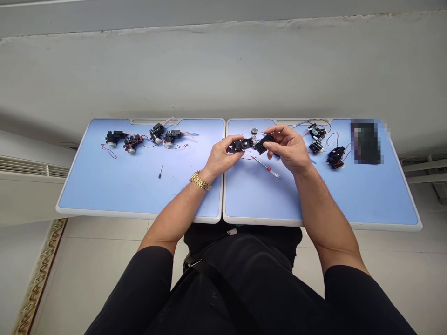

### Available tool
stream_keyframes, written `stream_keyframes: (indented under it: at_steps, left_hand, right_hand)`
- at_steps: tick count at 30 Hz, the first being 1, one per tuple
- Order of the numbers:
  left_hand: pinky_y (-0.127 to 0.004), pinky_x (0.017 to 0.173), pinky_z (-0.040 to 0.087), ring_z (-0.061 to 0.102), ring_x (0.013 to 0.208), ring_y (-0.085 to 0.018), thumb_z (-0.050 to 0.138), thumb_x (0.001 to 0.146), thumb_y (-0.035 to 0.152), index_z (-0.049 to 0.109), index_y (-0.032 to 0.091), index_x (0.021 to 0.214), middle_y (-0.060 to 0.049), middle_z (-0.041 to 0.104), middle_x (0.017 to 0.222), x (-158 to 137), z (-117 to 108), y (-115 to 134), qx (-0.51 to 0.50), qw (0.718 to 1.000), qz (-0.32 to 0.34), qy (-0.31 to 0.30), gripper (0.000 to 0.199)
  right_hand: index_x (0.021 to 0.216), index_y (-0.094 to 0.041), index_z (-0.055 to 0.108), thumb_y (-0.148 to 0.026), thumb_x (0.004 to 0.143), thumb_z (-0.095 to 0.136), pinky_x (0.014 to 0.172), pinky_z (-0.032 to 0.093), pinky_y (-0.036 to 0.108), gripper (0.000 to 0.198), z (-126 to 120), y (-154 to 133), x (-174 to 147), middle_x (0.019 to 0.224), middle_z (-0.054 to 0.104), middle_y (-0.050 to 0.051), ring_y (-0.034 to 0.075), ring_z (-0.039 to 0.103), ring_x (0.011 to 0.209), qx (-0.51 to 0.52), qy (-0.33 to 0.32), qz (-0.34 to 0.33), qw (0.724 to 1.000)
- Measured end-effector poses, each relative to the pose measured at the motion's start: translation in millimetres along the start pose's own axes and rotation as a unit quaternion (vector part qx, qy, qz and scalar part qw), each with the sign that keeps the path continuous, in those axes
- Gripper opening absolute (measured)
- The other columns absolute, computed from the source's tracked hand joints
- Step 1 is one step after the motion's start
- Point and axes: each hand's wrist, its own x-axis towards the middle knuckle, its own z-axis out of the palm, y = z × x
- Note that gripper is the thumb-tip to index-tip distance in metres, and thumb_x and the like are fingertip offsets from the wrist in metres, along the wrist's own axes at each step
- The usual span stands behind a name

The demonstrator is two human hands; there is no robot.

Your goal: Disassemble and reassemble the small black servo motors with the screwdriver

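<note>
Above the right-hand blue table, near its inner edge, my left hand is closed on a small black motor assembly. My right hand pinches a black plastic part close beside that assembly. Whether the two pieces touch, I cannot tell. A thin red wire hangs below them. Under the hands lies a screwdriver with a clear and red handle. Just behind the held pieces is a small round silvery piece.
Several black motor assemblies with wires lie at the back of the left table. More assemblies are on the right, beside a blurred dark rectangle. A small dark-tipped tool rests on the left table. A wall stands behind.
</note>
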Motion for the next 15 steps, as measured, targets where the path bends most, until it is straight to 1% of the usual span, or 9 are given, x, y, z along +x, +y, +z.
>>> stream_keyframes:
  at_steps: [4,6,10,15]
  left_hand:
    - [-0.037,0.098,0.066,0.077,0.116,-0.022,0.075,0.089,0.019,0.075,0.022,0.134,-0.009,0.081,0.133,-0.6,0.4,0.3,0.007,1.0,0.008,-0.002,0.044]
    - [-0.035,0.098,0.066,0.077,0.116,-0.021,0.075,0.09,0.019,0.074,0.022,0.134,-0.009,0.081,0.133,-0.7,0.1,0.8,0.014,1.0,0.007,-0.003,0.044]
    - [-0.034,0.095,0.066,0.077,0.112,-0.02,0.076,0.09,0.019,0.075,0.023,0.133,-0.008,0.081,0.13,-0.5,-0.2,1.0,0.023,1.0,0.002,0.002,0.044]
    - [-0.033,0.094,0.066,0.077,0.108,-0.019,0.076,0.089,0.018,0.075,0.023,0.132,-0.007,0.082,0.127,-0.1,0.0,0.6,0.015,1.0,0.002,0.011,0.043]
  right_hand:
    - [0.11,-0.027,0.076,-0.051,0.074,0.104,0.046,0.048,0.024,0.051,-0.8,-0.3,-0.4,0.076,0.074,-0.002,0.015,0.07,0.061,0.002,0.001,0.007,1.0]
    - [0.111,-0.026,0.075,-0.05,0.076,0.103,0.048,0.05,0.024,0.05,-0.8,-0.6,-0.4,0.076,0.075,-0.002,0.015,0.071,0.062,-0.003,-0.001,0.008,1.0]
    - [0.114,-0.027,0.072,-0.05,0.079,0.099,0.052,0.057,0.026,0.05,0.4,-0.3,0.1,0.084,0.079,-0.001,0.018,0.077,0.07,-0.014,-0.006,0.011,1.0]
    - [0.114,-0.026,0.071,-0.047,0.079,0.098,0.051,0.057,0.026,0.048,1.6,-0.2,0.2,0.086,0.081,0.0,0.02,0.079,0.073,-0.009,-0.013,0.01,1.0]
